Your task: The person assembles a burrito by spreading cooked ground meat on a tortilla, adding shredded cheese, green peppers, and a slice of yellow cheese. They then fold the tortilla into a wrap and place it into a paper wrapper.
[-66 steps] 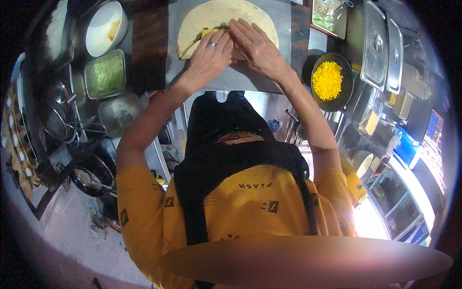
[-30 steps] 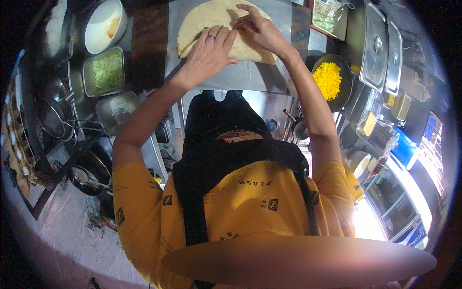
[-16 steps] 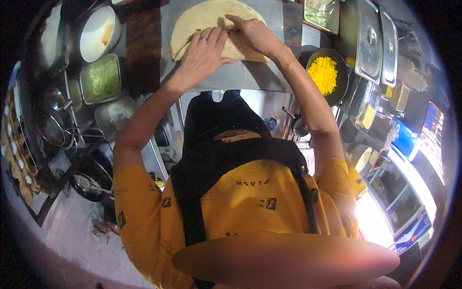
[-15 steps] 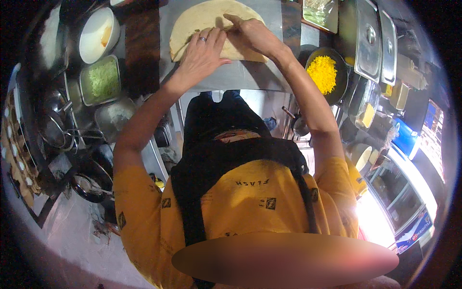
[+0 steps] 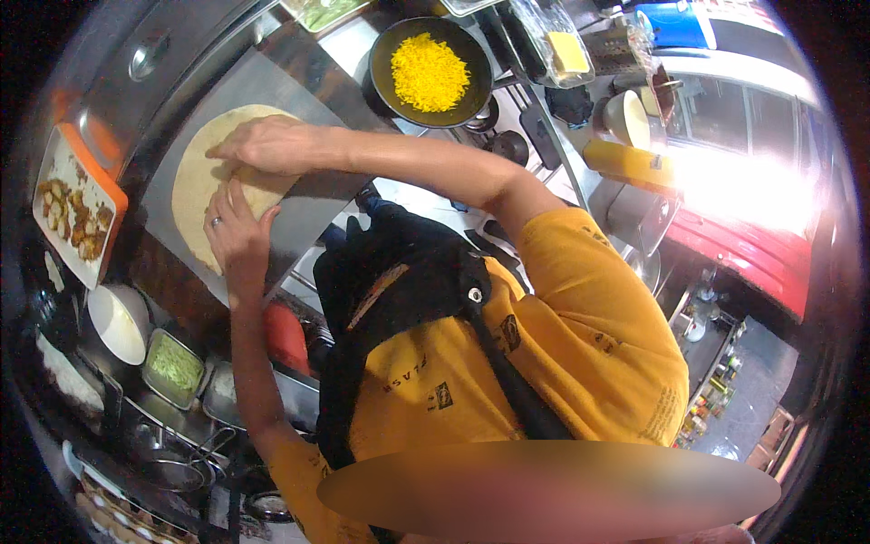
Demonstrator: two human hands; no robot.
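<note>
Flatbread (image 5: 193, 186) lies on a grey sheet (image 5: 263, 82) on the bench (image 5: 168, 286). Left hand (image 5: 239, 232) is palm down, fingers extended and slightly parted, resting on the near part of the flatbread and gripping nothing that shows. Right hand (image 5: 269, 147) lies across it just beyond, fingers bent; whether they pinch the flatbread cannot be told.

Risks, in my judgement: the flatbread may tear if the fingertips press unevenly; it may slide if the sheet is slick; it may crease if the two hands pull in different directions. The right forearm appears near the pan (image 5: 480, 82); a careless elbow could knock it, though the gap is unclear.

Count: hands, two; flatbread, one; sheet, one; pan, one, containing yellow shreds (image 5: 430, 72), uncountable; orange-rimmed tray (image 5: 116, 201), one, with browned pieces (image 5: 77, 225), overlapping and not reliably countable; white bowl (image 5: 118, 325) beside the bench, one; tub (image 5: 198, 388) of green shreds (image 5: 174, 365), one; yellow slab (image 5: 568, 53), one.
</note>
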